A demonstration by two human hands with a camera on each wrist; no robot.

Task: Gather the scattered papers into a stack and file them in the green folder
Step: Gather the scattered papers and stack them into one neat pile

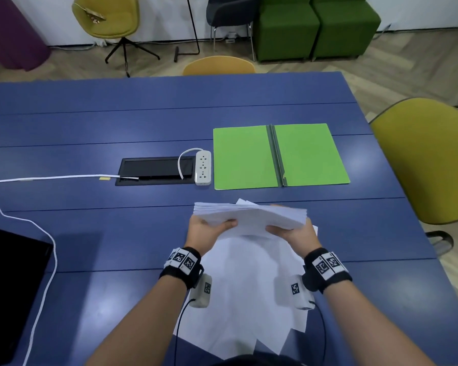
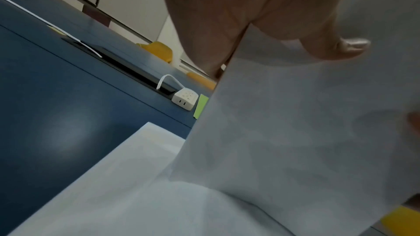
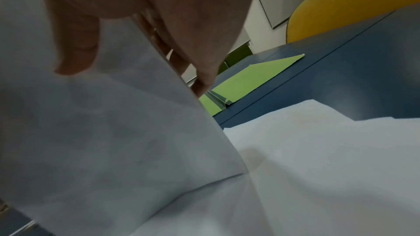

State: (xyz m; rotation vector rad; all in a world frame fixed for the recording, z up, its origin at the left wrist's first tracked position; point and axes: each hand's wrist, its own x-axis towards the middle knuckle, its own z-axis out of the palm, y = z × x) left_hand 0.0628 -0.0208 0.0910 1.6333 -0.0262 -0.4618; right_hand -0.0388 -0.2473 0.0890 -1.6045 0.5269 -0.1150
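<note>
Loose sheets (image 1: pixel 251 299): white, overlapping, flat on the table (image 1: pixel 103 233) beneath and behind both wrists, nearest the camera. Not yet gathered; judged the remainder of the scatter.

Stack of papers (image 1: pixel 251 216): lifted off the table, held level between the hands, edges uneven, one corner jutting at the far side. Probably raised so the edges can be squared.

Left hand (image 1: pixel 205 229): grasps the stack's left near edge, thumb on top, fingers underneath.

Right hand (image 1: pixel 292 233): grasps the right near edge likewise; the right wrist view shows the thumb pressed on the paper and fingers (image 3: pixel 179 60) curled behind. Two-sided hold keeps the sheets from fanning or sagging.

Green folder (image 1: pixel 280 155): lying open and flat just beyond the hands, slightly to the right, spine clip uppermost. Laid open, presumably to receive the stack without a free hand.

Power strip (image 1: pixel 203 167): beyond the left hand, just beside the folder's left edge, cord running into a black cable hatch (image 1: pixel 154 171). Not task-related.
</note>
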